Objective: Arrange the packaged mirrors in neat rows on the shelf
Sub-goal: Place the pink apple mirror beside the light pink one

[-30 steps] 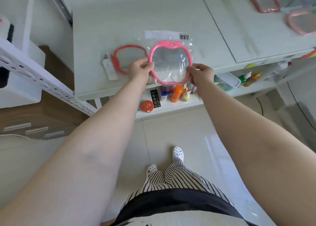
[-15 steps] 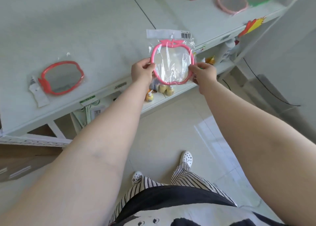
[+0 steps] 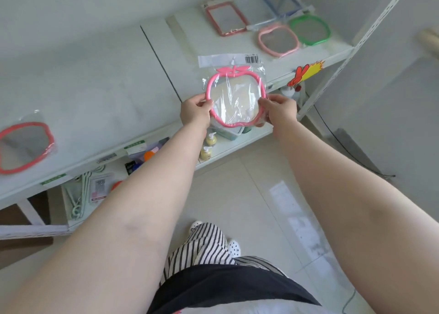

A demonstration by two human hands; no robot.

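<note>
Fingers (image 3: pixel 206 102) of left hand (image 3: pixel 194 111) and right hand (image 3: pixel 280 110) pinch mirror (image 3: pixel 235 99) at 9 and 3 o'clock. Pink apple-shaped frame, clear crinkled bag, barcode header at 12.

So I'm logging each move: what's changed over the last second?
The bagged pink apple-shaped mirror has been carried rightward along the white shelf, away from the red apple-shaped mirror and toward the group at the far end. Both the left hand and right hand still grip its sides.
</note>
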